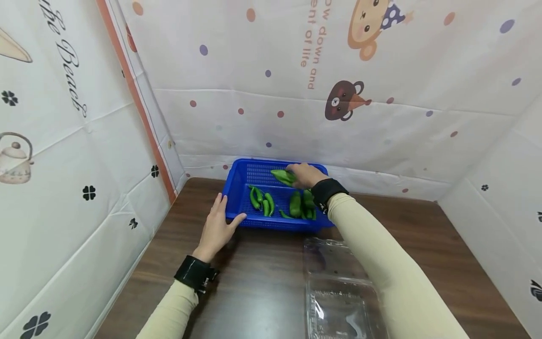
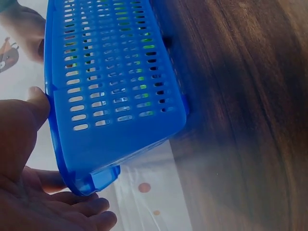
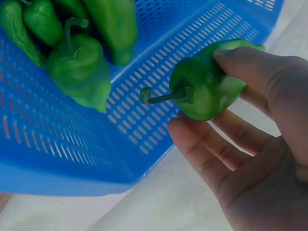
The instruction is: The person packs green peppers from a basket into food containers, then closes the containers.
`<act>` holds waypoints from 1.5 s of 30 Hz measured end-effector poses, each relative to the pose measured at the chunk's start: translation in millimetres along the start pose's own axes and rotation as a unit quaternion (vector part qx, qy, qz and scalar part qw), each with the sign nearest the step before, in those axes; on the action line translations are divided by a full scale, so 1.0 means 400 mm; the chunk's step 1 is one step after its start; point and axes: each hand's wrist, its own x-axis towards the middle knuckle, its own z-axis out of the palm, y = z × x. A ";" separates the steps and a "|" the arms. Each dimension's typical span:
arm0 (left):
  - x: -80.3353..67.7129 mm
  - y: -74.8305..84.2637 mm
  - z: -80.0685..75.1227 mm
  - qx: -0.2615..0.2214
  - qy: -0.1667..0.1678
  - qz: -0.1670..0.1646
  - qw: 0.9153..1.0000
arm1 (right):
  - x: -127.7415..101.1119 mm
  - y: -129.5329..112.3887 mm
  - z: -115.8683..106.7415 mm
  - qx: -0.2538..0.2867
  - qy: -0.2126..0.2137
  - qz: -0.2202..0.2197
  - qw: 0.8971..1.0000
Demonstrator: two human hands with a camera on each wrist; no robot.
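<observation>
My right hand holds a large green pepper over the back of a blue plastic basket. In the right wrist view the thumb and fingers grip that pepper, its curved stem pointing left. My left hand rests at the basket's front left corner, fingers spread; in the left wrist view its thumb touches the rim and the other fingers extend past the corner. Inside the basket, several slim green chilies lie at left, and bigger green peppers at right, partly hidden by the right wrist.
An open clear plastic clamshell box sits on the brown wooden table in front of the basket, partly covered by the right forearm. Printed white sheeting hangs behind the table and along both sides.
</observation>
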 end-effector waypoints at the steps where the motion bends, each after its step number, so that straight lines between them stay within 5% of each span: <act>1: -0.002 -0.001 -0.001 0.006 0.002 0.001 1.000 | -0.005 0.001 -0.003 0.001 0.005 -0.004 1.000; 13: -0.022 0.035 0.008 0.022 0.022 0.039 0.999 | -0.091 0.039 -0.058 -0.007 0.062 -0.060 0.996; 24: -0.081 0.072 -0.001 0.035 0.052 0.085 0.994 | -0.165 0.070 -0.057 -0.028 0.090 -0.072 0.993; 45: -0.172 0.179 0.053 0.022 -0.010 0.155 0.988 | -0.320 0.134 -0.014 -0.015 0.130 -0.069 0.989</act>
